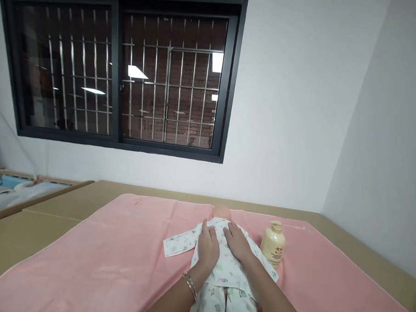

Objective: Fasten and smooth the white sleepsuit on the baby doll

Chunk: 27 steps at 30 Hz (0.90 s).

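doll (221,213) lies lengthwise on a pink sheet (112,261), its round head toward the window wall, its body running down toward the wearer. cannot tell which way the doll faces.

clothing: white printed top (221,266), matching trousers (209,305) below. the sleeve (180,243) on the left side lies flat, stretched out sideways on the sheet; the one on the right slants down beside the right forearm.

left hand (208,248): on the top, left side of the chest. fingers straight and close together, pointing toward the doll's head. silver bangles (190,286) at the wrist.

right hand (238,242): opposite, on the right side of the chest, fingers extended and near one another, angled inward. a narrow strip of printed cloth shows between the two hands. cannot tell whether any cloth is pinched, or how firmly either hand presses.

cream bottle (274,247) stands on the sheet just right of the doll, near the slanting sleeve; dark print on its front.

beyond: tan surface (114,188) under the sheet, white wall (288,102), dark-framed window (117,77) with metal bars (166,79) and brickwork behind.
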{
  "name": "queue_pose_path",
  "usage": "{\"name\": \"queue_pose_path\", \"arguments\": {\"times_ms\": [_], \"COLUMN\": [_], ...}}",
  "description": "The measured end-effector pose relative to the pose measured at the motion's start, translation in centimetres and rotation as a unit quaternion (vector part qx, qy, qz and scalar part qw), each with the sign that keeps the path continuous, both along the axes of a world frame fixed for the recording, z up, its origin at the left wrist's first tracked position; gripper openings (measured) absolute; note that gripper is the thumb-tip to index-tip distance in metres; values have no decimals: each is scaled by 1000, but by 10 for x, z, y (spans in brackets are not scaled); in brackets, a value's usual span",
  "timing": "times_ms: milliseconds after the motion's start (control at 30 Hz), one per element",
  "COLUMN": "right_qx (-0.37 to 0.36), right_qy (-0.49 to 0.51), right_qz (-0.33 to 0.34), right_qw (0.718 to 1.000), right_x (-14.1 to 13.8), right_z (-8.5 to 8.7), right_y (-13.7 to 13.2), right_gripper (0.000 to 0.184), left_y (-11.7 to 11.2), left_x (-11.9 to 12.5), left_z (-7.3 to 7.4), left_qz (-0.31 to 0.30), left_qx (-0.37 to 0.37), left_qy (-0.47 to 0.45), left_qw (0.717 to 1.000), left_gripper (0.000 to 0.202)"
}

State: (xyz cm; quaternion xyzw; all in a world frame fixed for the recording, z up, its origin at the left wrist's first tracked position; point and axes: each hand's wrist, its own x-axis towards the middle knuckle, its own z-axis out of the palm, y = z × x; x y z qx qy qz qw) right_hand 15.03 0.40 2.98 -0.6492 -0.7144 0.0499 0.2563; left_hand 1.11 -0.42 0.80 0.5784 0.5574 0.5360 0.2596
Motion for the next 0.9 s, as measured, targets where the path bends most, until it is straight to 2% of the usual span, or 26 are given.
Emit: {"name": "queue_pose_path", "arguments": {"times_ms": [133,200,300,367,433,533,633,700,767,833,900], "right_qx": [-4,16,53,63,58,15,-35,-30,0,28,44], "right_qy": [-50,-60,-50,-19,4,-15,-49,-50,-24,22,62], "right_qz": [8,43,108,87,38,-18,-33,-7,49,103,112], "right_qw": [999,997,991,994,998,1000,998,998,999,994,991], "right_x": [-17,-18,-7,2,8,6,-4,-8,-6,2,11], "right_z": [15,13,-2,-10,-10,3,17,17,10,1,-4], "right_y": [10,0,-26,-37,-38,-19,1,5,1,-6,-11], "right_gripper": [50,49,47,47,50,54,53,51,50,50,51], "left_y": [-1,2,7,9,10,9,9,11,11,9,6], "left_x": [0,0,1,2,4,5,5,4,2,-1,-5], "left_z": [0,-2,-5,-8,-9,-9,-9,-10,-10,-9,-6], "left_qz": [1,2,6,1,-8,-15,-14,-12,-15,-35,-70], "left_qx": [24,23,9,2,3,5,2,-1,-1,9,29], "left_qy": [5,0,21,51,83,118,143,152,162,186,229], "left_qw": [1000,1000,1000,999,997,993,990,988,987,982,970], "left_gripper": [54,54,51,49,49,50,51,52,52,52,53]}}
